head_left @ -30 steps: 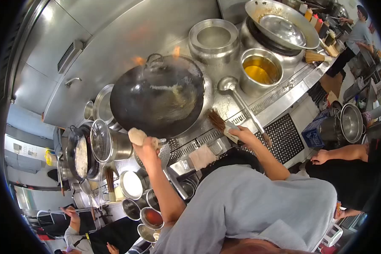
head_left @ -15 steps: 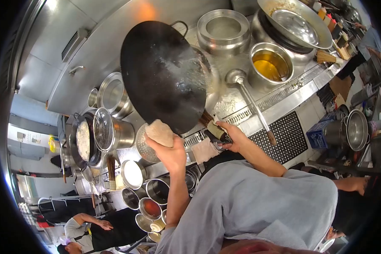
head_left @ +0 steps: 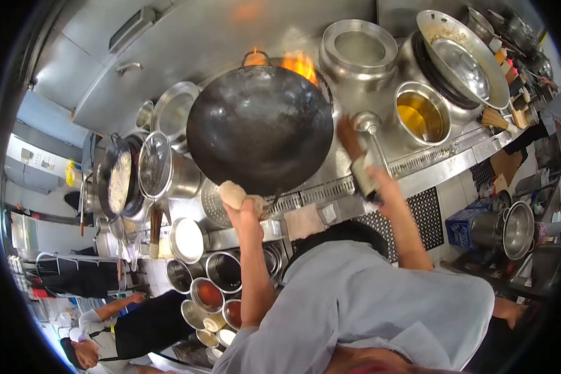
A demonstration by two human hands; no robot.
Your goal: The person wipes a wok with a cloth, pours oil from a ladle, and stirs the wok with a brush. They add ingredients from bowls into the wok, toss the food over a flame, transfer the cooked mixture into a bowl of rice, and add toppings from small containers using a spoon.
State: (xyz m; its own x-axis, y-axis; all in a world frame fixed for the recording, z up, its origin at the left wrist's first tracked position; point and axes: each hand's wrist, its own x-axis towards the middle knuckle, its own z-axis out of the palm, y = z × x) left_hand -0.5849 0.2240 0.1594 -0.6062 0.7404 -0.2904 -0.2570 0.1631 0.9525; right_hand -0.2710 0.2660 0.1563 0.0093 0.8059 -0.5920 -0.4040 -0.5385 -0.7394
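Observation:
A large black wok (head_left: 262, 128) sits over the burner, with flames (head_left: 300, 65) rising behind its far rim. My left hand (head_left: 246, 215) grips a folded pale cloth (head_left: 232, 194) at the wok's near edge. To the right of the wok, my right hand (head_left: 383, 187) is closed round the wrapped handle of a bristle brush (head_left: 350, 140), its bristles pointing away from me and blurred. A steel ladle (head_left: 366, 121) lies just beyond the brush. Another cloth (head_left: 303, 222) hangs on the stove's front edge.
At the right are a pot of yellow oil (head_left: 422, 117), a lidded steel pot (head_left: 360, 48) and a large pan (head_left: 464, 59). A strainer-topped pot (head_left: 176, 176) and sauce containers (head_left: 207, 295) stand at the left. A co-worker (head_left: 140, 327) is at lower left.
The wok has come down from its tilted position onto the burner, and flames now show behind it. My right hand has moved right with the brush, away from the wok.

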